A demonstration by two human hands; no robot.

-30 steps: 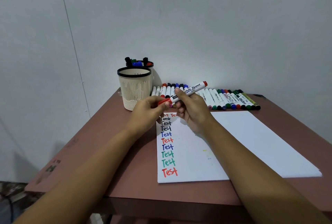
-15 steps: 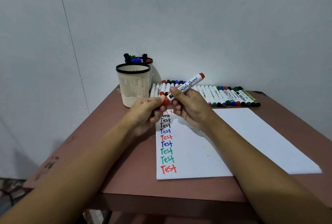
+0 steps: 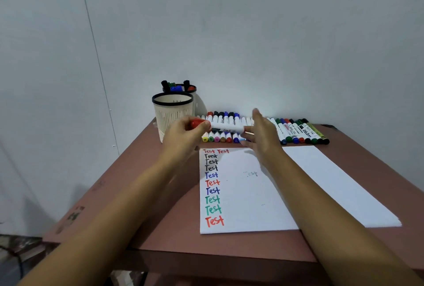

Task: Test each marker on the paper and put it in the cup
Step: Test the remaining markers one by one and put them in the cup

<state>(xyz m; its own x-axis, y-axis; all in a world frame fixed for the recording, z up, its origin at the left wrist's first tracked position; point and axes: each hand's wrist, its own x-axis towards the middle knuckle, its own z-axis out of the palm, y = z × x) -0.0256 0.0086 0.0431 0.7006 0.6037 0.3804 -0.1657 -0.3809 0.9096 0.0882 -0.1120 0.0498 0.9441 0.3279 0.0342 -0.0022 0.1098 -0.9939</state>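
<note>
Change vs. half a sec ago: the right hand [image 3: 261, 135] has let go of the red marker [image 3: 226, 127]. Before, both hands pinched it, tilted w/ its far end up toward the right. Now the right hand is released, fingers straight and spread, just right of the barrel's end; can't tell if the fingertips still brush it.

The left hand [image 3: 183, 132] alone holds the marker, fingers curled round the red cap end. The barrel lies level at mid-frame, above the bench [image 3: 160, 194] and in front of the row of markers [image 3: 298, 133].

The marker has also shifted left. Its cap end now overlaps the lower right wall of the front cup [image 3: 172, 111], which looks empty from here. The rear cup [image 3: 181, 89], just behind it, already has markers in it.

Meaning, prob.: cap is back on and this one's test is done. Two red "Test" words sit at the top of the paper [image 3: 263, 194], lower centre. Handover right to left is complete; what's left is the drop into a cup. Which cup, can't tell. The right hand is free, prob. for the next marker in the row.
</note>
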